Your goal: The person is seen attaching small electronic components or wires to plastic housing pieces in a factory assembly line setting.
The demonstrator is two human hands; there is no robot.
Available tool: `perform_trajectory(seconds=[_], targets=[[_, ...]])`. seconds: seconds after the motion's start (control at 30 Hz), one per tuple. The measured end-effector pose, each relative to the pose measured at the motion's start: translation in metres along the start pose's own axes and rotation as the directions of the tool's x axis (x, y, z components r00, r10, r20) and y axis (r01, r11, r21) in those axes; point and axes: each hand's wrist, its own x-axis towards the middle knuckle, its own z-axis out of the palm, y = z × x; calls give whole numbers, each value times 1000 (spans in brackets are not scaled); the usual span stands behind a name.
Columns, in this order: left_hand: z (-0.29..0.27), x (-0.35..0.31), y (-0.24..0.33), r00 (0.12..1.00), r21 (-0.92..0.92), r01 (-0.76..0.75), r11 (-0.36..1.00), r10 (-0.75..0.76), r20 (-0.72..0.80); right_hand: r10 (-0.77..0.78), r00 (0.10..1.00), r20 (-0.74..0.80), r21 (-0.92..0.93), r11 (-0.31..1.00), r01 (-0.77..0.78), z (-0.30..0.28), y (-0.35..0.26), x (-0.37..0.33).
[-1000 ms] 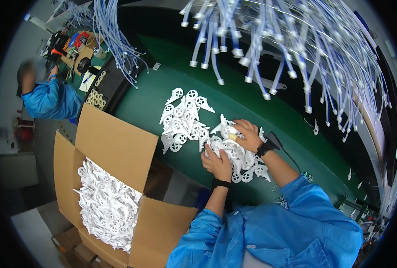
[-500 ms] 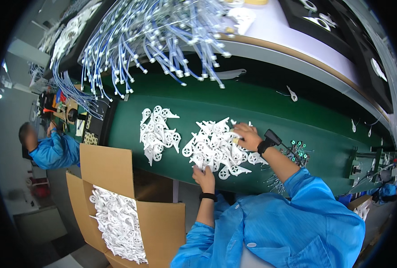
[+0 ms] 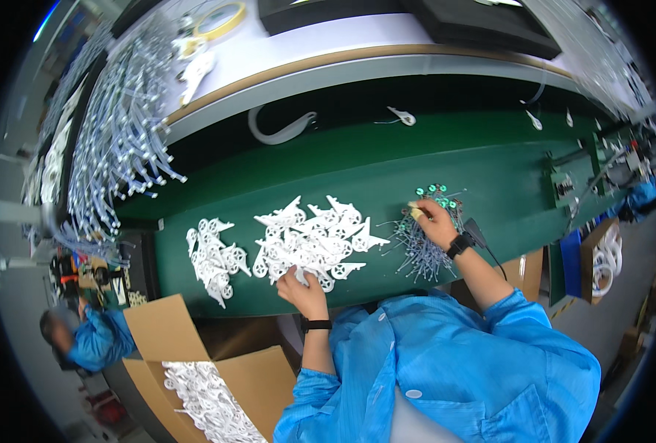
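White plastic parts, each with a spoked ring and a pointed arm, lie in a loose pile (image 3: 306, 240) at the middle of the green bench. At its near edge my left hand (image 3: 306, 295) is closed, its fingertips on a white plastic part (image 3: 301, 276). Farther right, my right hand (image 3: 437, 227) is over a bundle of thin wired pieces with green ring-shaped ends (image 3: 424, 255). Its fingers are drawn together and carry pale yellow finger covers; whatever they pinch is too small to make out. Both wrists wear black bands, the right one with a black box (image 3: 474, 232) and cord beside it.
A smaller white-part pile (image 3: 216, 258) lies left. An open cardboard box (image 3: 167, 328) of white parts stands below the bench edge. Wire bundles (image 3: 117, 140) hang from the upper shelf (image 3: 269, 77). A green fixture (image 3: 562, 184) stands right. Another person (image 3: 99, 336) sits far left.
The view has swung right. My right hand has left the white pile for the wired pieces. My left hand remains at the near edge of the white pile.
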Motion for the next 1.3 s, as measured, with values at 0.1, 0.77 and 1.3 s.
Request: perform_trajectory(seconds=[0.1,0.77,1.3], targets=[[32,2,14,899,-261,-229,938,307,313,210,970,-121,55,977,-204,-40,22,-56],[105,0,42,546,53,-703,709,491,679,346,903,-255,-36,930,-367,-46,21,-63],[-2,-24,61,614,-462,-64,885,400,680,370,905,-211,-766,512,-388,17,57,62]])
